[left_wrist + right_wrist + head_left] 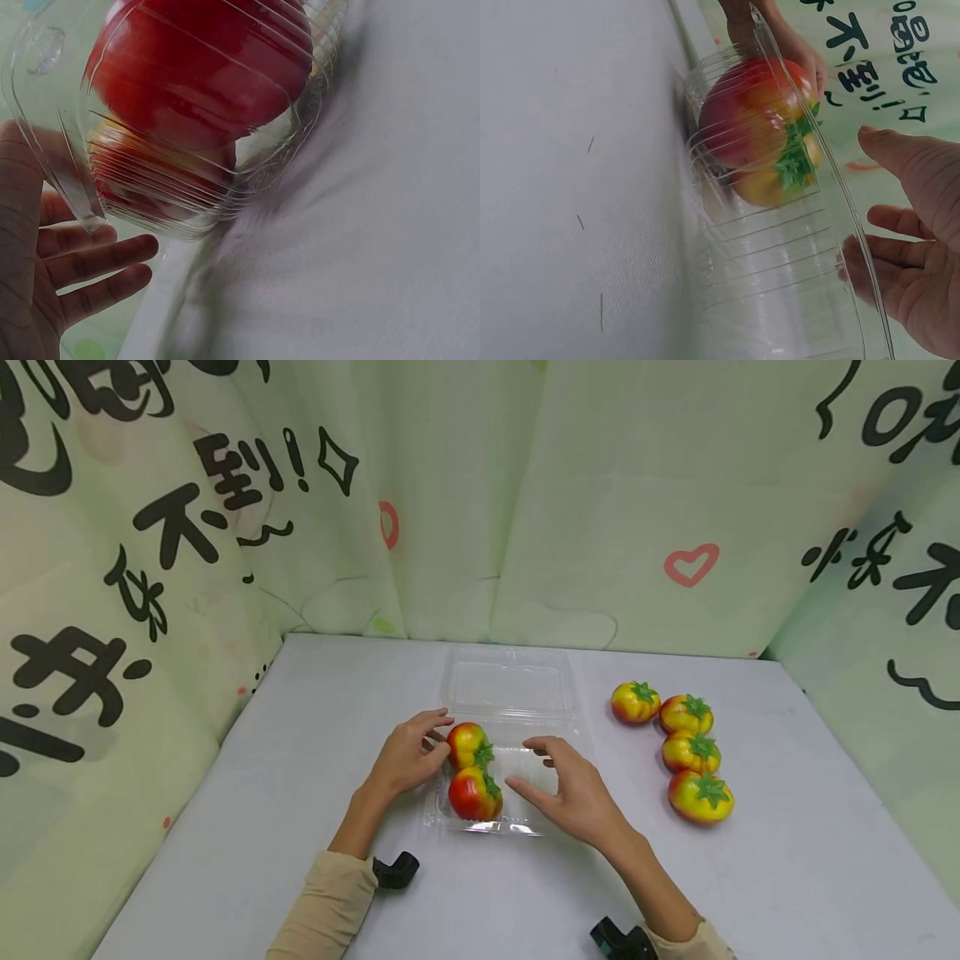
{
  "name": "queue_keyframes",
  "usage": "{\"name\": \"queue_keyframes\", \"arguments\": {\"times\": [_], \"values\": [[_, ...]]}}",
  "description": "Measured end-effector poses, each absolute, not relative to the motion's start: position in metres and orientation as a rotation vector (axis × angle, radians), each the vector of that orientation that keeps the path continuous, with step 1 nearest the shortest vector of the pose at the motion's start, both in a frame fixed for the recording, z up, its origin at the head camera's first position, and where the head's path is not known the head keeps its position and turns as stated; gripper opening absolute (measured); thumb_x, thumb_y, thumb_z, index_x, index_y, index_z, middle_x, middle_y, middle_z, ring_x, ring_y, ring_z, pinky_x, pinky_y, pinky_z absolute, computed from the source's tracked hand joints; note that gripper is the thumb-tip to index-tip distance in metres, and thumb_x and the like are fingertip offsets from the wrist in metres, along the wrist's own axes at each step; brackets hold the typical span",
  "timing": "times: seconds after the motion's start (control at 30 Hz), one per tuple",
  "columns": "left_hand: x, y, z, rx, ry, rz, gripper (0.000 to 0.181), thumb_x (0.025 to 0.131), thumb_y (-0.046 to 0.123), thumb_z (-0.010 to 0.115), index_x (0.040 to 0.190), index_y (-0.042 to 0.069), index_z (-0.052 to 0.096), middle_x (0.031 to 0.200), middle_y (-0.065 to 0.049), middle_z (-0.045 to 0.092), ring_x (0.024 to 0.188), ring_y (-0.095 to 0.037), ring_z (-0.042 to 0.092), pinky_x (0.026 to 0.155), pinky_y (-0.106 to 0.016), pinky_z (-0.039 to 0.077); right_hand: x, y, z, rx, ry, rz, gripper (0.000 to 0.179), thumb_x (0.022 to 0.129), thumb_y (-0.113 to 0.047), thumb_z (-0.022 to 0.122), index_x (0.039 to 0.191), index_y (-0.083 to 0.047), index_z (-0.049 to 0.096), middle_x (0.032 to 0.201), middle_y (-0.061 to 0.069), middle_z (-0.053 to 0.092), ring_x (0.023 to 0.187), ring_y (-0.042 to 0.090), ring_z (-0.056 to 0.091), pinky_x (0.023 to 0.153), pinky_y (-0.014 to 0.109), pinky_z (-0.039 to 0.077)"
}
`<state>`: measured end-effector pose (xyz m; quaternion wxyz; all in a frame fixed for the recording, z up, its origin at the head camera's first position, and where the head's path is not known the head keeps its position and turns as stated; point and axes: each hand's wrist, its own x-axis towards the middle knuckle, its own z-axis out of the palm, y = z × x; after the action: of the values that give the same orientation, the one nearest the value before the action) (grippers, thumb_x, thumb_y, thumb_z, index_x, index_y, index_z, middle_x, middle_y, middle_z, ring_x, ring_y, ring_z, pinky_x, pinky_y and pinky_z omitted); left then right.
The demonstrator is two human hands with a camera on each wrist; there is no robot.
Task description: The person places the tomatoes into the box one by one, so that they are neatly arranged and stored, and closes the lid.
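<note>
A clear plastic clamshell box [525,777] lies with its lid [512,685] folded back on the far side. Inside its left half sit two red-and-yellow tomatoes with green leafy tops, the near one [476,794] in front of the far one [468,745]. My left hand [411,752] is at the box's left rim beside the far tomato, its fingers loosely spread; in the left wrist view the fingers [105,262] are partly straight. Over the right half of the box hovers my right hand [573,789], thumb and fingers apart with nothing between them.
To the right of the box, several more tomatoes [691,752] stand in a curved row on the white table [795,860]. A pale green curtain [600,510] with black writing hangs around the back and sides.
</note>
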<state>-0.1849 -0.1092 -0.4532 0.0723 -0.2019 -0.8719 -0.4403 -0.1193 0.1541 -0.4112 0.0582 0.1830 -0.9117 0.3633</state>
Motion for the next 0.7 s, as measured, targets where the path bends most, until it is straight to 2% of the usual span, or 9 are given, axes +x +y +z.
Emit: {"name": "queue_keyframes", "arguments": {"times": [0.7], "values": [[-0.186,-0.108,-0.453,-0.613,-2.616,-1.302,0.039,0.089,0.008,0.062,0.126,-0.003,0.069,0.141,-0.019,0.062,0.097,-0.03,0.072,0.085,-0.042,0.062,-0.124,0.181,-0.403,0.432,-2.769,1.054,0.054,0.092,-0.033,0.076,0.134,-0.005,0.057,0.132,0.018,0.064,0.115,0.039,0.065,0.096,0.056,0.055]]}}
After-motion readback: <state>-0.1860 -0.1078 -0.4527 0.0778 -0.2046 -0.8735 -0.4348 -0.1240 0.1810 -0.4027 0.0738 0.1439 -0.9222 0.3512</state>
